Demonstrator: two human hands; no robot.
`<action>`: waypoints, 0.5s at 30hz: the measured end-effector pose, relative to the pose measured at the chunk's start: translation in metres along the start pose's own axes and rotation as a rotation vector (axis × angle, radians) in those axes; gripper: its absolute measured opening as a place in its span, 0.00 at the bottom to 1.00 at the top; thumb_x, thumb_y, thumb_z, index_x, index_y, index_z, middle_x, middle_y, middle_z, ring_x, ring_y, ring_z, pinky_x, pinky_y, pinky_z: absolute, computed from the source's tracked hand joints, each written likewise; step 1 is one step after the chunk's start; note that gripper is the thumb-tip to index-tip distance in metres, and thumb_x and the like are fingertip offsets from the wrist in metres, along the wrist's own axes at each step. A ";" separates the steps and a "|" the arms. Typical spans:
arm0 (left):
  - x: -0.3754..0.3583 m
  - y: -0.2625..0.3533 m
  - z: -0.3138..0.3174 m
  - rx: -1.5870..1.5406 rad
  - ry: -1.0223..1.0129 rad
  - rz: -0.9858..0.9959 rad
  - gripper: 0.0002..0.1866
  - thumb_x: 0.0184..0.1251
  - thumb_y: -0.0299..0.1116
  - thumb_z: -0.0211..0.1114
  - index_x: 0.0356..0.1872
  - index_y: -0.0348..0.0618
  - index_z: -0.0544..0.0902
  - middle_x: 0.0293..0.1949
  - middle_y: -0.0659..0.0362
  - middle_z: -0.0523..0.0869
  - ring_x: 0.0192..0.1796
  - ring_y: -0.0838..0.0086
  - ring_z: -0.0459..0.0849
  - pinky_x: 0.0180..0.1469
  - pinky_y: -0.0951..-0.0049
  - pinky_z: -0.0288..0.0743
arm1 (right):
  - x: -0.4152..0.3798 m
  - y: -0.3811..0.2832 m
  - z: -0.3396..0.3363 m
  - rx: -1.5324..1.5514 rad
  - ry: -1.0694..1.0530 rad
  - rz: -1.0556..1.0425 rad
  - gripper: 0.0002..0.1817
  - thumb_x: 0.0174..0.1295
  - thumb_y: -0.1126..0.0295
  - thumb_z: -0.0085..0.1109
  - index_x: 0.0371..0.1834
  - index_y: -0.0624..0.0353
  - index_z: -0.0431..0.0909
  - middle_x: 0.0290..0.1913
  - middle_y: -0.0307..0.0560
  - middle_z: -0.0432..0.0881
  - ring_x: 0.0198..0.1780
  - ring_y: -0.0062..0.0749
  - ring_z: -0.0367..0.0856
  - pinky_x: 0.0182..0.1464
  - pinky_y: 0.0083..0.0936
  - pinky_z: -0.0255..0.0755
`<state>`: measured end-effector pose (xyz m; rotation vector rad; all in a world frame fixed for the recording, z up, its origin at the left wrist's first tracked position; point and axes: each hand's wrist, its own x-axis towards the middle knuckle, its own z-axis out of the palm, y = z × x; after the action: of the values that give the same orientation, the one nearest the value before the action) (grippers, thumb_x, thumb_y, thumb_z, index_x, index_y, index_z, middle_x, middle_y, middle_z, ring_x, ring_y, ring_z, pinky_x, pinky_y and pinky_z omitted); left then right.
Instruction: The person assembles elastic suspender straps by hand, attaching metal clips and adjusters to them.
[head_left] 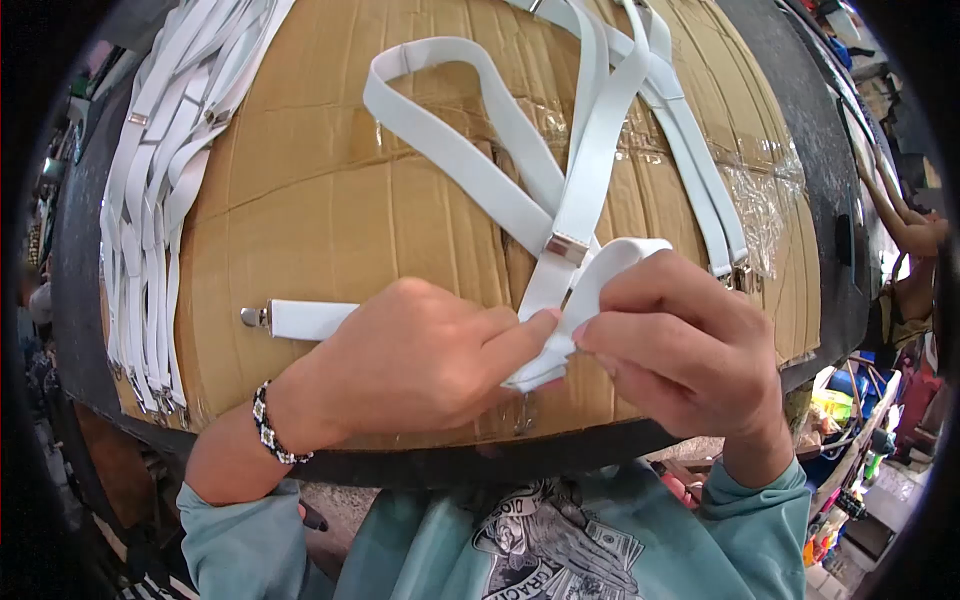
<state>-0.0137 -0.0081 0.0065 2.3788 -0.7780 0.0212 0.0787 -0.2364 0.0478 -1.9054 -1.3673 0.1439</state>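
White elastic suspenders [440, 125] lie looped across the cardboard in front of me, with a metal slide adjuster [567, 248] on one strap just above my hands. My left hand [420, 350], wearing a beaded bracelet, is closed with its fingertips pressed on the strap near its lower end. My right hand [690, 340] pinches a folded-over part of the same strap, which curls up beside its fingers. From under my left hand a strap end [310, 320] sticks out to the left, tipped with a metal clip [255, 317]. The left fingertips are partly hidden.
A bundle of white suspenders [160, 210] with metal clips hangs along the left side of the board. More straps [690, 160] end in clips at the right. Taped cardboard [290, 220] covers the dark table [830, 190]. Another person's arm [905, 230] shows at far right.
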 end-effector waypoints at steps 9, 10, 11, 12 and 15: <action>0.000 -0.004 0.000 0.041 0.007 0.075 0.23 0.62 0.31 0.66 0.58 0.30 0.83 0.24 0.58 0.82 0.26 0.66 0.87 0.25 0.65 0.78 | 0.002 -0.006 0.004 0.047 -0.143 -0.116 0.11 0.51 0.81 0.70 0.40 0.64 0.86 0.38 0.47 0.81 0.26 0.27 0.80 0.25 0.24 0.75; -0.001 -0.003 0.002 0.042 0.020 0.058 0.21 0.56 0.31 0.67 0.52 0.33 0.83 0.24 0.57 0.81 0.26 0.64 0.85 0.25 0.65 0.77 | 0.000 -0.004 0.002 0.028 -0.162 -0.130 0.12 0.50 0.80 0.70 0.40 0.64 0.86 0.38 0.47 0.80 0.26 0.27 0.80 0.25 0.23 0.75; -0.001 -0.002 0.005 0.046 0.033 0.045 0.19 0.51 0.31 0.69 0.45 0.35 0.83 0.25 0.57 0.79 0.25 0.63 0.84 0.25 0.64 0.76 | 0.000 -0.005 -0.001 0.004 -0.176 -0.130 0.13 0.50 0.79 0.70 0.40 0.64 0.87 0.38 0.47 0.80 0.26 0.27 0.80 0.25 0.24 0.75; -0.001 -0.002 0.007 0.050 0.046 0.035 0.16 0.45 0.31 0.70 0.39 0.38 0.83 0.25 0.56 0.77 0.25 0.61 0.83 0.25 0.63 0.75 | 0.000 -0.005 -0.003 -0.020 -0.191 -0.130 0.13 0.49 0.79 0.70 0.40 0.64 0.87 0.39 0.47 0.80 0.26 0.28 0.80 0.25 0.24 0.75; -0.001 -0.003 0.007 0.064 0.029 0.052 0.19 0.45 0.31 0.70 0.41 0.36 0.83 0.24 0.57 0.77 0.25 0.63 0.83 0.24 0.64 0.74 | 0.000 -0.009 -0.007 -0.074 -0.201 -0.109 0.15 0.47 0.78 0.71 0.41 0.64 0.87 0.38 0.47 0.80 0.26 0.29 0.81 0.24 0.25 0.75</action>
<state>-0.0145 -0.0100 -0.0012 2.4129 -0.8366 0.1033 0.0749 -0.2384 0.0583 -1.9127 -1.6281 0.2392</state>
